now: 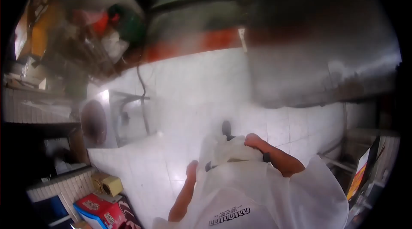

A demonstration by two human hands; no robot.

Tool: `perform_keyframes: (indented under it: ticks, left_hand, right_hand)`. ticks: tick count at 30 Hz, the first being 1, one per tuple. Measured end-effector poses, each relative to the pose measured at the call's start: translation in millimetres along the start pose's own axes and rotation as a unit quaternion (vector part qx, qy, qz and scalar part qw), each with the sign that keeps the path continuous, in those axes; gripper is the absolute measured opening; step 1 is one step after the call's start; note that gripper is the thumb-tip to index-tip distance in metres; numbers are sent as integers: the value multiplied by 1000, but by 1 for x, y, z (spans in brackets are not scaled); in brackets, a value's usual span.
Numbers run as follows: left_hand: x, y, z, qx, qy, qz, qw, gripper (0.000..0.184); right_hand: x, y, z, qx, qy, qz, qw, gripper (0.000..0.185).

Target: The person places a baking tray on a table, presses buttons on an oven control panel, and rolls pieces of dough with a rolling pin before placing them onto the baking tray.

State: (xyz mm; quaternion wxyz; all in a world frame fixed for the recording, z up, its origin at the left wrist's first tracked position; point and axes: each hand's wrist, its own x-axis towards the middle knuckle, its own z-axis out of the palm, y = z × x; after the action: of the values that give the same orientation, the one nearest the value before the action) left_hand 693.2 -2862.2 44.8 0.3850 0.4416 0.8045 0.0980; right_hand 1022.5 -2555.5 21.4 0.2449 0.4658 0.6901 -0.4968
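White T-shirt cloth lies nearest, thin and loosely creased, with black lettering across the chest; below its hem are the pale trousers, soft and wrinkled, the thing nearest both hands. Left hand hangs just beside the body, its fingers seemingly curled, though blur means I cannot tell whether they meet or hold anything; right hand, with a dark band at its wrist, is over the trousers, fingers bunched, and whether they pinch the cloth I cannot tell. With 1 dark shoe showing ahead on the glossy, square-jointed floor tiles, good form, I judge, means level, unhurried footing and loose arms tucked near the hips, away from hard edges. Off to the left are a red-and-blue carton, flat-sided and printed, a small tan box and a white boxy unit with a dark round face. Farther off, a smooth grey, metallic-looking counter rounds off at its near corner, beside a red strip edging the floor; a green object beyond is too blurred to name
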Motion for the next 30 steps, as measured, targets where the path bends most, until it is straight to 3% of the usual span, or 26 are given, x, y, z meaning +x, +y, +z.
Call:
perform_keyframes:
  ticks: [3, 4, 6, 9, 10, 12, 13, 15, 16, 19, 21, 22, 23, 24, 25, 28, 30]
  left_hand:
    - [36, 40, -48, -83, 28, -107, 990, 33]
    - [53, 46, -59, -116, 38, -114, 986, 35]
    - [78, 50, -85, -175, 49, -128, 975, 37]
    - [146, 36, -118, -34, 13, -144, 989, 24]
    - [173, 30, -127, -25, -6, -178, 984, 28]
    - [233, 11, -157, 0, -41, -241, 970, 38]
    - [262, -2, -175, -17, -48, -189, 981, 38]
    - [305, -19, -202, -57, -64, -90, 992, 38]
    - [342, -18, -224, -20, -119, -114, 986, 37]
    - [459, -19, -269, 126, -80, -75, 986, 34]
    - [531, 25, -340, 98, -86, -77, 988, 38]
    - [581, 29, -356, 93, -43, -27, 994, 36]
    - [626, 37, -376, 88, -2, 23, 996, 34]
    - [669, 45, -394, 77, -4, 33, 997, 33]
    - [708, 77, -423, 65, -7, 42, 997, 31]
    - [804, 145, -481, -34, 37, 52, 997, 28]
    - [866, 148, -490, -116, 70, 72, 988, 31]
  right_hand:
    - [38, -28, -41, -37, -12, -69, 997, 29]
    - [44, -40, -59, 4, -34, -34, 999, 29]
    - [71, -58, -83, 13, -39, -67, 997, 28]
    - [129, -69, -117, 40, -13, -93, 995, 28]
    - [145, -74, -131, 49, 1, -98, 994, 28]
    - [161, -108, -170, 230, 34, 20, 972, 25]
    - [168, -125, -187, 320, 50, 79, 943, 24]
    - [189, -127, -215, 391, 53, 97, 914, 19]
    - [200, -138, -233, 407, 73, 104, 905, 18]
    - [222, -180, -285, 496, 138, 108, 850, 19]
    - [253, -181, -301, 496, 195, 71, 843, 18]
    - [259, -203, -317, 398, 246, 97, 878, 23]
    - [274, -201, -327, 156, 283, -1, 946, 33]
    - [290, -201, -333, 86, 248, -1, 965, 39]
    - [324, -177, -313, -58, 184, 14, 981, 32]
    - [376, -174, -334, 99, 102, 92, 986, 29]
    - [418, -177, -369, 167, 81, 117, 976, 27]
